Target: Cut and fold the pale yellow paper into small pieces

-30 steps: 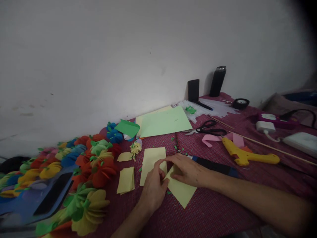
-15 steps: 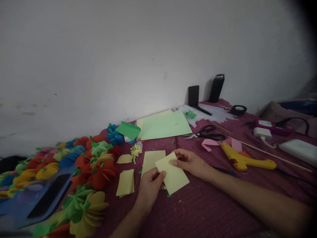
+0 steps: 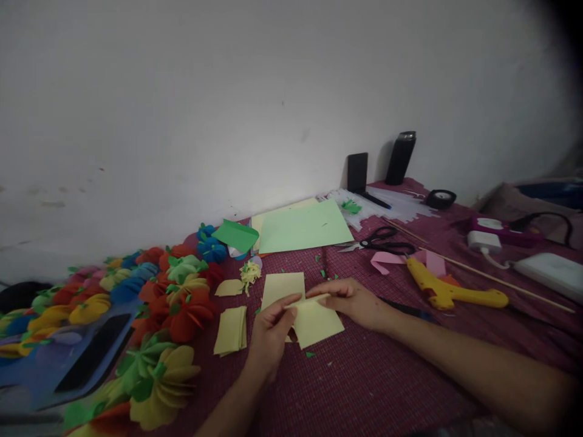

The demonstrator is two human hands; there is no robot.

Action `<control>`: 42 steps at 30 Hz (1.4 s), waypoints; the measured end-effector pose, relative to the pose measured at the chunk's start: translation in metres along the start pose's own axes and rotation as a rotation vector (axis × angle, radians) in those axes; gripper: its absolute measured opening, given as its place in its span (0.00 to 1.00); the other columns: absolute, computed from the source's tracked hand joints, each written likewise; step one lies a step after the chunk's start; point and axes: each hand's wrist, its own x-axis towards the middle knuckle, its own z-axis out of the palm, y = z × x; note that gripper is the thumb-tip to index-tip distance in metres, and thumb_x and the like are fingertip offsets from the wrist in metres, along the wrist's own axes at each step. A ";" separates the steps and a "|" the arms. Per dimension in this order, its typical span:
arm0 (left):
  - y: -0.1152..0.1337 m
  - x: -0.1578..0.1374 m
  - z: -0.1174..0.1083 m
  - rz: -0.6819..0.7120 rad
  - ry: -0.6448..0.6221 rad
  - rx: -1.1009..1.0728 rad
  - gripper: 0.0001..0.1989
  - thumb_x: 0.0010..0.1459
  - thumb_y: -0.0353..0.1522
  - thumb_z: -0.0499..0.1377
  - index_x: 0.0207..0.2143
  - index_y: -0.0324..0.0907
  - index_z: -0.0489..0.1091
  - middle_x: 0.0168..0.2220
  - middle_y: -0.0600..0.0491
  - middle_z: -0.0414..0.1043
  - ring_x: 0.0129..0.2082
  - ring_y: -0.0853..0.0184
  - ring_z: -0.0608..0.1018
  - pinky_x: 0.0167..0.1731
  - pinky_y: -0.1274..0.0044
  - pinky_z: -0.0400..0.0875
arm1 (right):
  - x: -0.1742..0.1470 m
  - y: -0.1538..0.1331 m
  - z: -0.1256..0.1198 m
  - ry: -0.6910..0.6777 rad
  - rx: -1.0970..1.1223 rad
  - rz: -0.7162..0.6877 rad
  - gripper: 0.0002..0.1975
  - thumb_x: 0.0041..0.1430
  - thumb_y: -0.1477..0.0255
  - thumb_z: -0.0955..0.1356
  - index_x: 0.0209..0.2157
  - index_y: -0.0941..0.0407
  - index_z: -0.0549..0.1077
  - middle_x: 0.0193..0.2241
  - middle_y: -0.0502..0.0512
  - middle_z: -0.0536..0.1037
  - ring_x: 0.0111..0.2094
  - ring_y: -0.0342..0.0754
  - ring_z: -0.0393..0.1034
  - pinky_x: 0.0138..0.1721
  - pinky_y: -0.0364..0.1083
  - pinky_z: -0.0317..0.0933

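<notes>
Between my two hands is a pale yellow sheet of paper [image 3: 319, 321], its far edge bent up along a narrow strip. My left hand [image 3: 272, 328] pinches the left end of that edge. At the right end, my right hand [image 3: 348, 301] grips it with thumb below and fingers behind. Another pale yellow sheet [image 3: 283, 286] lies flat on the table just behind, partly covered by my left hand. To the left rests a stack of cut yellow paper pieces [image 3: 231, 331], with a rounded yellow piece [image 3: 229, 287] and a bundle of thin yellow shreds [image 3: 250, 276] beyond it.
Colourful paper pumpkins [image 3: 182, 315] crowd the left side. Light green sheets [image 3: 305, 227] lie at the back. To the right are black-handled scissors [image 3: 380, 241], a yellow glue gun [image 3: 450, 291], a thin stick [image 3: 496, 279] and a white adapter [image 3: 553, 273]. A black bottle [image 3: 401, 159] stands behind.
The held sheet was flat and tilted; now its far edge is bent up. Both hands have come level along that edge, the left moving up slightly.
</notes>
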 end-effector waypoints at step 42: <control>0.009 -0.002 0.009 -0.035 0.032 -0.061 0.29 0.45 0.29 0.59 0.50 0.42 0.51 0.28 0.54 0.68 0.25 0.68 0.72 0.22 0.76 0.70 | 0.002 0.016 0.002 -0.090 -0.138 0.114 0.18 0.49 0.59 0.63 0.27 0.60 0.72 0.18 0.48 0.66 0.19 0.38 0.59 0.22 0.39 0.57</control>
